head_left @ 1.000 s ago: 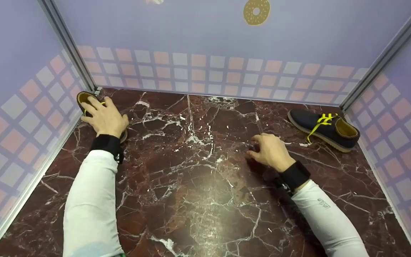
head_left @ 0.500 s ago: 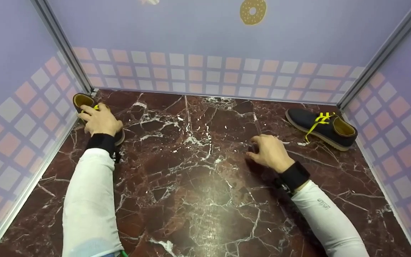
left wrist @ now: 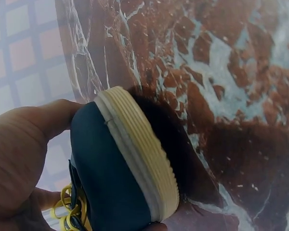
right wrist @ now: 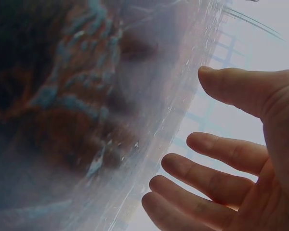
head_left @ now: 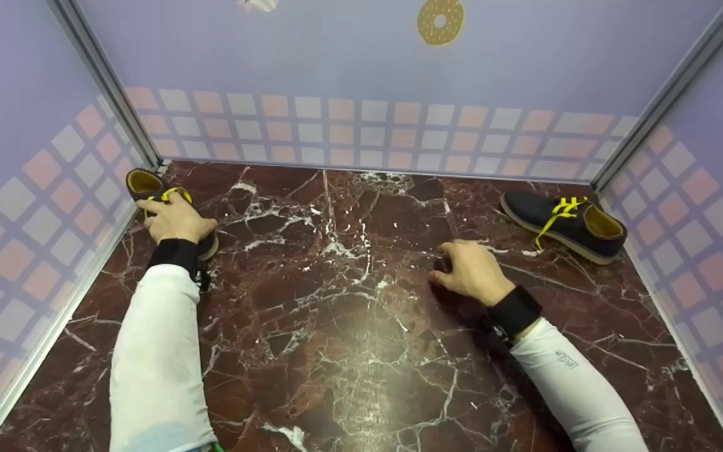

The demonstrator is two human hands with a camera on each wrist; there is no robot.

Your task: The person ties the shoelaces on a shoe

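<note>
At the far left of the head view, a dark lace-up shoe [head_left: 145,182] with yellow laces and a tan lining sits on the marbled surface, toe towards me. My left hand [head_left: 178,218] lies over its front part and grips it, fingers on one side and thumb on the other. In the left wrist view, the toe of that shoe [left wrist: 108,163] and its pale ridged sole show beside the thumb. My right hand [head_left: 473,271] hovers over or rests on the surface, holding nothing. Its fingers [right wrist: 207,183] are apart and relaxed in the right wrist view.
The matching dark shoe [head_left: 562,227], also with yellow laces, stands at the far right, toe pointing left. Lilac panels with a tile pattern [head_left: 374,135] close off the back and both sides. The brown marbled surface [head_left: 336,326] stretches between the shoes.
My left hand has slid back from the left shoe's opening towards its toe, and the fingers have drawn closer together. The view has shifted slightly. My right hand stays nearly still.
</note>
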